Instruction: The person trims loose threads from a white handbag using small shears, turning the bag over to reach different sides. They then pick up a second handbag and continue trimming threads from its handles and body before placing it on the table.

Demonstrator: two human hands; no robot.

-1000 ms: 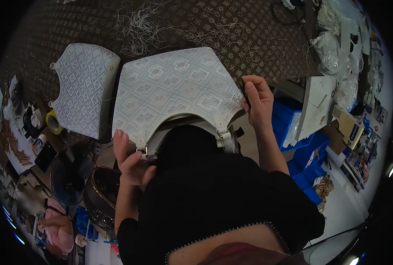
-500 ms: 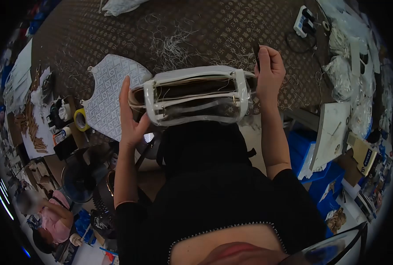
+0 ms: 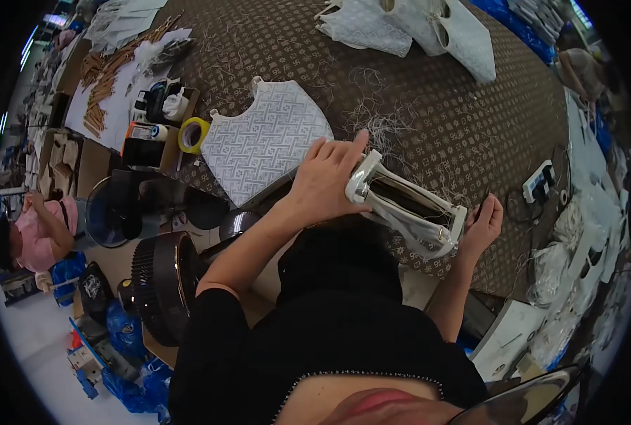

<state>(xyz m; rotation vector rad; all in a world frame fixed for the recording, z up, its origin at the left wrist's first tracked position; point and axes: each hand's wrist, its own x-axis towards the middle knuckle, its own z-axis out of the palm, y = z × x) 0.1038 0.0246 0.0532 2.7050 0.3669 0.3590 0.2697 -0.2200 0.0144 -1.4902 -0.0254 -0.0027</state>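
A white handbag (image 3: 407, 205) with plastic-wrapped handles stands at the table's near edge, its top facing up and its dark inside showing. My left hand (image 3: 329, 177) lies against the bag's left end, fingers extended and thumb apart. Beside the bag's right end, my right hand (image 3: 484, 221) is closed around a small dark tool, mostly hidden by the fingers. A white patterned bag piece (image 3: 266, 134) lies flat to the left, partly behind my left hand. Loose pale threads (image 3: 382, 124) are scattered beyond the bag.
More white bags (image 3: 429, 32) lie at the far side. Yellow tape (image 3: 193, 134) and a small box of supplies (image 3: 163, 152) are at the left. A power strip (image 3: 538, 182) lies right. A fan (image 3: 163, 287) stands lower left; a person in pink (image 3: 42, 230) sits beyond.
The view has swung to the right. The bag is now turned at a slant, its right end nearer my body. My left hand has moved over its left end; my right hand is lower, beside it.
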